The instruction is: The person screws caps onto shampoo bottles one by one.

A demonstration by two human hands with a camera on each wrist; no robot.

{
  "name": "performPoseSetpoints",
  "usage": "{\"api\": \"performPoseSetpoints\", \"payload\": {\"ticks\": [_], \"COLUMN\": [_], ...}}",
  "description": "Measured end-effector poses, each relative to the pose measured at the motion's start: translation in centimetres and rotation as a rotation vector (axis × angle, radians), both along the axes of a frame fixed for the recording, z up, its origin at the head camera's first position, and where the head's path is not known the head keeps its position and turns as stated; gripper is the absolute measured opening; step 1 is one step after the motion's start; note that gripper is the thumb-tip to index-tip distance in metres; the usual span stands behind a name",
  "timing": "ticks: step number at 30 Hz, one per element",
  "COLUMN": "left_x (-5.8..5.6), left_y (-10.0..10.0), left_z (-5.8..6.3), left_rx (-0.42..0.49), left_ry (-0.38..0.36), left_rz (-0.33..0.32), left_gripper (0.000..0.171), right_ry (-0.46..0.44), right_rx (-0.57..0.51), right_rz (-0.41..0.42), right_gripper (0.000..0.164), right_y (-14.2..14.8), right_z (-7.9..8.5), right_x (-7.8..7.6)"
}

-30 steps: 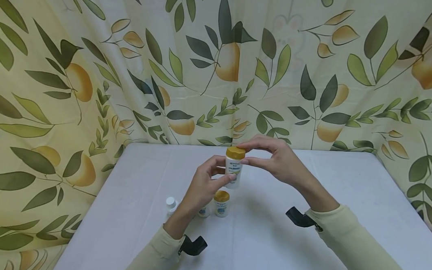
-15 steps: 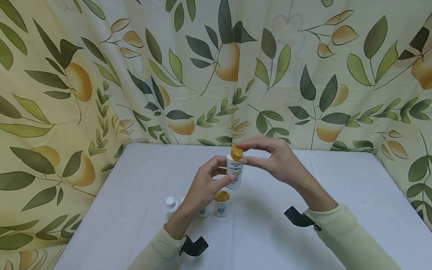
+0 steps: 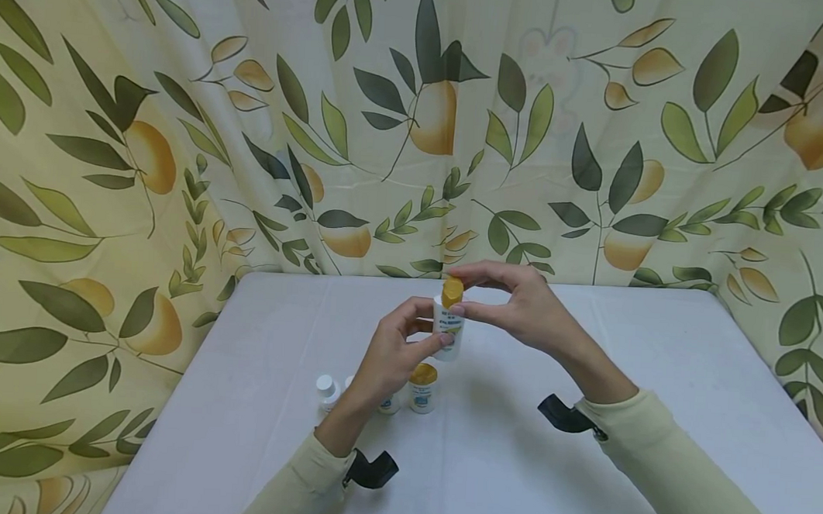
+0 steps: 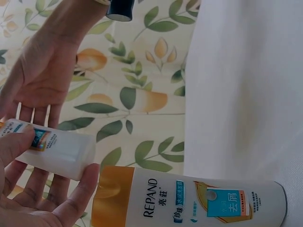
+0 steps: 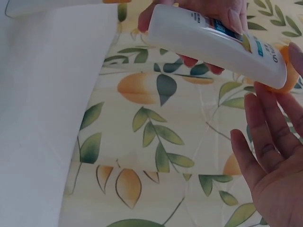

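My left hand (image 3: 392,353) grips the body of a small white shampoo bottle (image 3: 447,329), held upright above the table. Its gold cap (image 3: 453,293) sits turned out of line with the oval body. My right hand (image 3: 531,306) pinches this cap between thumb and fingers. In the left wrist view the held bottle (image 4: 71,151) lies across the left fingers, thumb on its label. The right wrist view shows the bottle's white side (image 5: 213,47), with the right hand (image 5: 274,165) at the cap end and its lower fingers spread.
On the white-covered table (image 3: 589,336), a second gold-capped shampoo bottle (image 3: 422,389) stands just in front of the held one. Beside it, partly behind the left wrist, are another labelled bottle (image 3: 388,403) and a white-capped bottle (image 3: 326,391). A leaf-patterned curtain (image 3: 286,126) hangs behind.
The gold cap has turned in the right fingers, from lined up with the bottle to crosswise on it. The right hand has shifted slightly left; the left keeps its grip.
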State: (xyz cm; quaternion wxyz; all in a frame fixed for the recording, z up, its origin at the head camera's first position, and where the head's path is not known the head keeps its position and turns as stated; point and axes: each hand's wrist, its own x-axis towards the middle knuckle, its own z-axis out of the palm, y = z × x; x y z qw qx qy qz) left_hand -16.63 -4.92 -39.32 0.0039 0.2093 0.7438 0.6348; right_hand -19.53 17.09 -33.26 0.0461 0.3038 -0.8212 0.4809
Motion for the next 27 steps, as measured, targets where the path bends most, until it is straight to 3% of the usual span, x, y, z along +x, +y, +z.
{"api": "performPoseSetpoints", "payload": {"ticks": [27], "left_x": [0.00], "left_y": [-0.31], "left_z": [0.06], "left_rx": [-0.001], "left_ry": [-0.038], "left_rz": [0.023], "left_gripper": [0.039], "right_ry": [0.021], "right_rx": [-0.002], "right_rz": [0.017], "right_gripper": [0.037], "right_y": [0.55], "right_z": [-0.10], "right_x": [0.07]}}
